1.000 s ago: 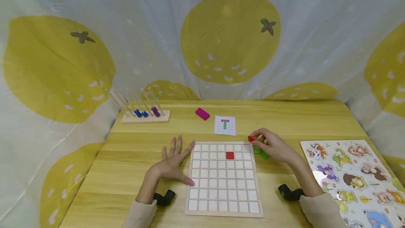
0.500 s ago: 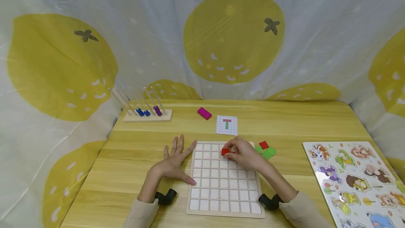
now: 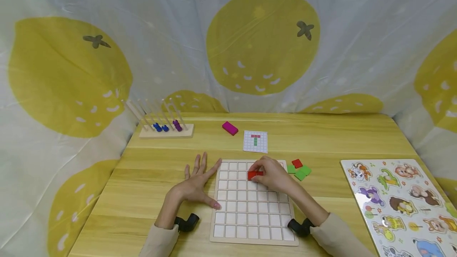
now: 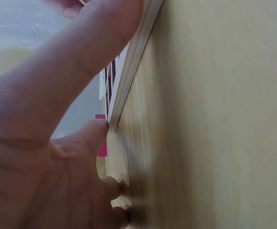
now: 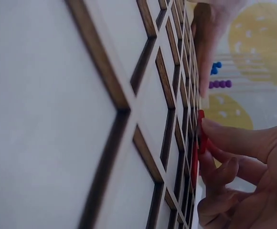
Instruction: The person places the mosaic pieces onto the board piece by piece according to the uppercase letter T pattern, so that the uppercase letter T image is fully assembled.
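Observation:
A wooden grid board (image 3: 247, 220) lies flat on the table. My left hand (image 3: 192, 187) has its fingers spread, the thumb and index fingertip touching the board's left edge; the left wrist view shows this edge (image 4: 137, 52) close up. Over the second row from the far side, my right hand (image 3: 274, 174) pinches a red square tile (image 3: 251, 175) between thumb and fingers. In the right wrist view that tile (image 5: 202, 132) is tilted at the board's surface. A second red tile (image 3: 260, 173) sits beside it in the grid, partly hidden by the fingers.
Right of the board lie a loose red tile (image 3: 297, 163) and several green tiles (image 3: 300, 175). Beyond it are a pattern card (image 3: 255, 148) and a magenta block (image 3: 230, 128). A bead rack (image 3: 166, 133) stands far left; an animal puzzle board (image 3: 400, 185) lies right.
My right hand has carried the red tile leftward from the loose tiles to the board, beside the other red tile, then slightly lower. My left hand stays at the edge.

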`<action>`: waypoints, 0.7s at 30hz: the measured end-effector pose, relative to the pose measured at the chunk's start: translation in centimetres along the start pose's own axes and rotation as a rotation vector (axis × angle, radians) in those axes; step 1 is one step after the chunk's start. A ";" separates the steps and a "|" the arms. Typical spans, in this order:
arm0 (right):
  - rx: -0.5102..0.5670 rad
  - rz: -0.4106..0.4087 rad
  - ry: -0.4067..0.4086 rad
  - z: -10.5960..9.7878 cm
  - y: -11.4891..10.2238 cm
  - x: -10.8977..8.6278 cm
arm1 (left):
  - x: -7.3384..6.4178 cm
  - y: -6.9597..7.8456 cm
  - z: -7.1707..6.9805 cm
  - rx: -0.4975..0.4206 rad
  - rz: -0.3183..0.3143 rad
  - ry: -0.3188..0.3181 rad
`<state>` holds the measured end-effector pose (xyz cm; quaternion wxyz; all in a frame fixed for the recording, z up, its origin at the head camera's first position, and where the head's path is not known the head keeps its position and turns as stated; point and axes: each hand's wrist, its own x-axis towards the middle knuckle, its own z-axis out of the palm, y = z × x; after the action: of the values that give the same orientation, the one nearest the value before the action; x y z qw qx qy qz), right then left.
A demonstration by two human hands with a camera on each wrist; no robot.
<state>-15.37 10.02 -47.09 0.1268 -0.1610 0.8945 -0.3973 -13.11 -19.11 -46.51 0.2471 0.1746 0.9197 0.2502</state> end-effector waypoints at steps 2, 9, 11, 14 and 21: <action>-0.009 0.016 0.006 0.2 0.0 0.1 | 0.0 -0.1 0.0 0.000 0.000 0.000; -0.035 0.030 0.024 0.3 -0.2 0.2 | 0.0 -0.1 0.1 0.003 0.004 0.003; -0.039 0.025 0.024 0.2 -0.2 0.2 | 0.0 -0.1 0.1 0.003 0.003 0.004; -0.035 0.024 0.022 0.2 -0.2 0.3 | 0.0 -0.1 0.0 0.003 0.003 0.005; 0.017 0.026 0.024 0.3 -0.1 0.4 | -0.1 0.0 0.0 -0.002 0.001 0.005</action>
<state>-15.62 9.64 -47.23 0.1225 -0.1435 0.8946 -0.4051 -12.99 -19.18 -46.48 0.2450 0.1743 0.9199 0.2518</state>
